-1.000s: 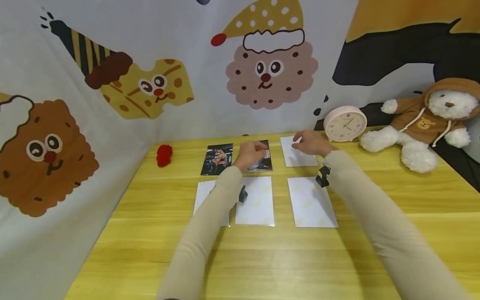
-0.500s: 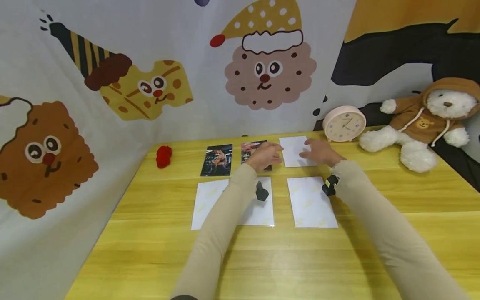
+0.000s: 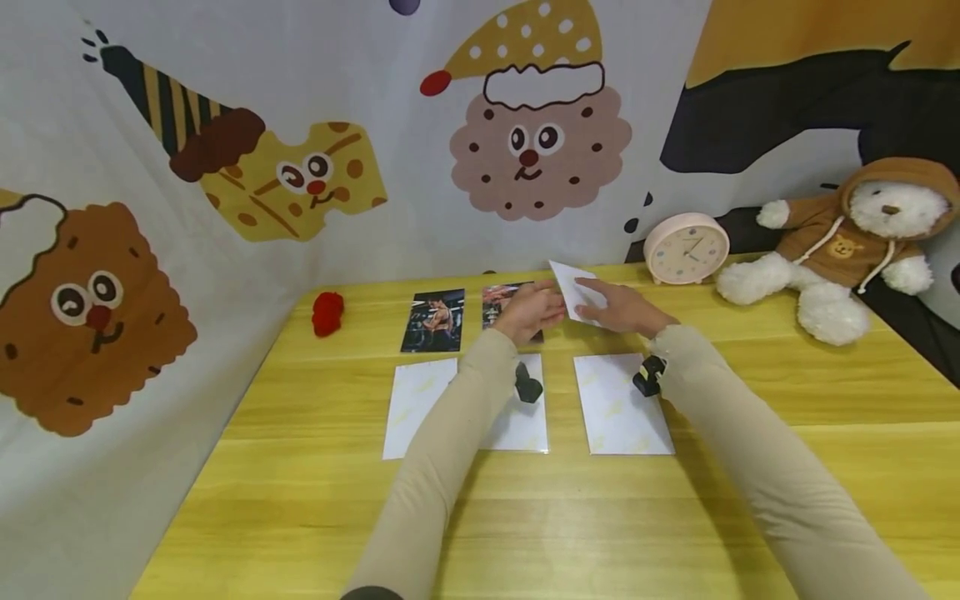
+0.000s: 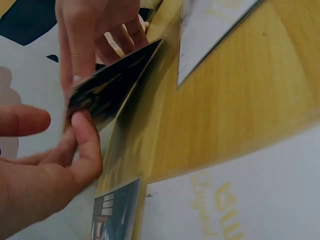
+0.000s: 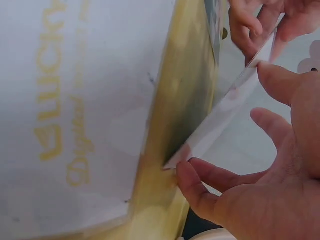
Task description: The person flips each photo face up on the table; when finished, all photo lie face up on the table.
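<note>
A photo print, white back up, is tilted with its left edge raised off the table. My right hand holds it by its edges; in the right wrist view, the thumb and fingertips touch the white sheet. At the raised edge is my left hand. Its curled fingers meet the print's dark picture side in the left wrist view, the thumb on the other side of the edge. Under and beside the left hand lies a face-up photo, partly hidden.
Another face-up photo lies to the left. Three white-backed prints form the near row: left, middle, partly behind the left sleeve, and right. A red fuzzy object, pink clock and teddy bear stand around the back.
The left hand has moved right from the middle photo to the white-backed print. That print lay flat; now its left edge is lifted, and the right hand has shifted slightly left with it.
</note>
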The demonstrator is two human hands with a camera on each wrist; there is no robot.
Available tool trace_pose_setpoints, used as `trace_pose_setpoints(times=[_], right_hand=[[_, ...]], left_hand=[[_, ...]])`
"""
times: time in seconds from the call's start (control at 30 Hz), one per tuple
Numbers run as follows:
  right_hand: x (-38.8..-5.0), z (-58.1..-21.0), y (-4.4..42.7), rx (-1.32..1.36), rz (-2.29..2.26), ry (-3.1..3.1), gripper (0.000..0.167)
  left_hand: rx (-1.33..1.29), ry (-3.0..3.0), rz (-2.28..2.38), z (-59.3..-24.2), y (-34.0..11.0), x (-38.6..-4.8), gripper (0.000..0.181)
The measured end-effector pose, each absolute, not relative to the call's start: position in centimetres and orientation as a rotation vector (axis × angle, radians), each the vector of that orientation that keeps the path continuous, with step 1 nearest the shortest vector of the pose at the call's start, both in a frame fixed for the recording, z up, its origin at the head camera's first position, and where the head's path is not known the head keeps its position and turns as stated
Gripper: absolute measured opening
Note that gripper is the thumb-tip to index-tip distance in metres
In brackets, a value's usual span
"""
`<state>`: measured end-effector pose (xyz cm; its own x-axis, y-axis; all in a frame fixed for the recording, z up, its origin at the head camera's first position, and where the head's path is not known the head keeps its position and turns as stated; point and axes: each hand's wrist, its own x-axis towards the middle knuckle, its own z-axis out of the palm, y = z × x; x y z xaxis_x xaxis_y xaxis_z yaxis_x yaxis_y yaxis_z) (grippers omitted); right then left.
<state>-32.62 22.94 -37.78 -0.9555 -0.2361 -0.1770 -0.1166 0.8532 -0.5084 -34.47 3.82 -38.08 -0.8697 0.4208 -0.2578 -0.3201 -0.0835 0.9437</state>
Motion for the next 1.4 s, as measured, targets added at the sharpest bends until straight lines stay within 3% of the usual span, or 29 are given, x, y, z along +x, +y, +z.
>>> trace_pose_setpoints(times=[0.3,0.8,1.0,1.17,1.4], right_hand=[[-32.5,-37.2,22.6,-0.238,-0.870,2.740,0.062],[-31.4,-35.9,23.0,-0.418,-1.672,2.465,0.052],[-31.2,-34.8,22.8,-0.406,-1.546,2.631,0.055],[-31.6,-34.2,22.9,-0.316,-1.410,2.778,0.058],[-31.5,-34.7,24.7,-0.066,-1.648,2.652,0.062]], left_hand=[[0.203,1.666,2.029,-38.5,3.3,-34.1,0.066],[0.360,1.837,1.939,-37.6,3.8,-33.8,0.059],[0.414,2.030,1.838,-37.3,4.5,-33.5,0.055],[0.455,2.237,1.761,-37.2,4.6,-33.1,0.050],[0.404,2.497,1.560,-37.6,4.5,-32.9,0.045]])
